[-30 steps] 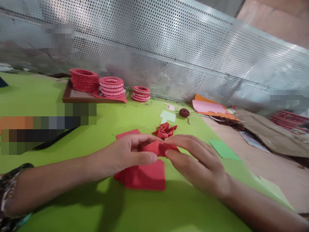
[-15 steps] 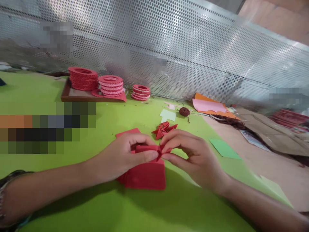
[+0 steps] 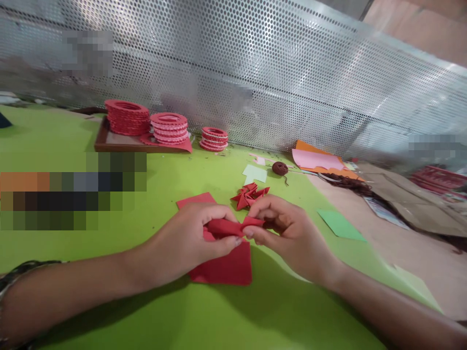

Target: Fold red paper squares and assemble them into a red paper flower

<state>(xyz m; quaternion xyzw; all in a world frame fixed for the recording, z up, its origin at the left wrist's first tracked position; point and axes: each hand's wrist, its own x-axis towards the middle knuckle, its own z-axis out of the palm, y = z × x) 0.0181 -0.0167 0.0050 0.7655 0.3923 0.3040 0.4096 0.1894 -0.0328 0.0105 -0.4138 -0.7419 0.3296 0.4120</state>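
Compared with a second ago, the red paper [image 3: 233, 226] is no longer a flat fold pressed between flat fingers; it is now gathered into a narrow, creased strip lifted just off the sheets, so the fold looks further along, a judgement from its tighter shape. The left hand [image 3: 189, 240] pinches the strip's left end between thumb and fingertips, and the right hand [image 3: 288, 233] pinches the right end the same way, both closed on it. The strip sits at the centre of the view, just above a stack of red squares [image 3: 222, 267] lying on the green table [image 3: 146, 311]; the number of sheets in that stack cannot be told. At 12 o'clock from the hands lies a small heap of folded red pieces [image 3: 250, 195], too tangled to count. Further off toward 11 o'clock stand three stacks of red rings [image 3: 170, 128], two of them on a brown tray [image 3: 109, 145] and one beside it. Toward 1 o'clock lies one brown ball [image 3: 279, 168], and beyond it pink and orange sheets [image 3: 315, 160]. At 3 o'clock lies one green square [image 3: 339, 224], and one pale square [image 3: 254, 173] lies near 12.
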